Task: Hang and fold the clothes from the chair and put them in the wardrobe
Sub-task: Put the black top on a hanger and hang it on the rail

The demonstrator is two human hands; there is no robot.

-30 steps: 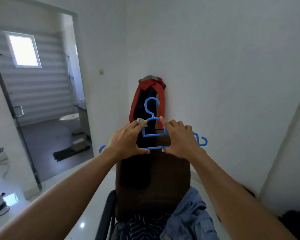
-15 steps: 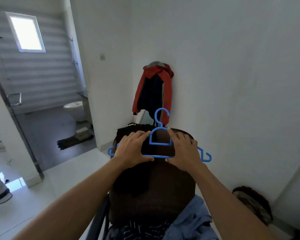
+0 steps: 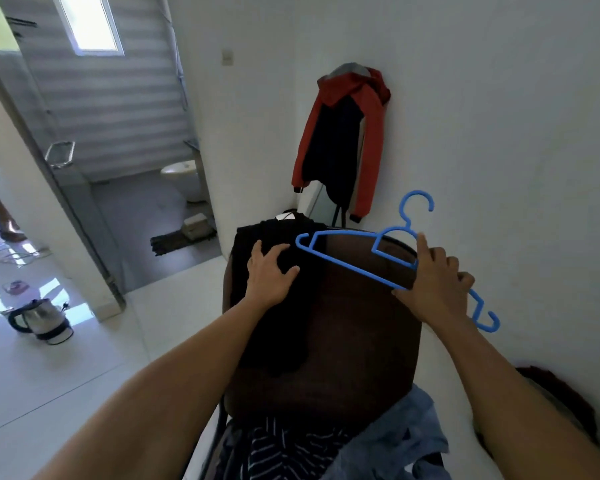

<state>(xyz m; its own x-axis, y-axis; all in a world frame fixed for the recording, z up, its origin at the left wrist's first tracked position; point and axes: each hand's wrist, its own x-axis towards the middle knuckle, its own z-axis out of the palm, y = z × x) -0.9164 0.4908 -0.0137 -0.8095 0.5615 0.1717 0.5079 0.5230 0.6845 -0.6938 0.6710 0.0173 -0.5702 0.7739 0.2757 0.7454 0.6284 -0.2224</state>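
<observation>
The chair has a dark brown back. Draped over its left shoulder is a black garment; above its top edge is a bright blue hanger. On the seat below lie a navy top with thin white stripes and, right of it, a faded blue shirt. Behind the chair, on the white wall, hangs a red jacket with a dark, perhaps navy, front and grey hood. Left of the chair the floor is white, with a silver-and-black kettle.
</observation>
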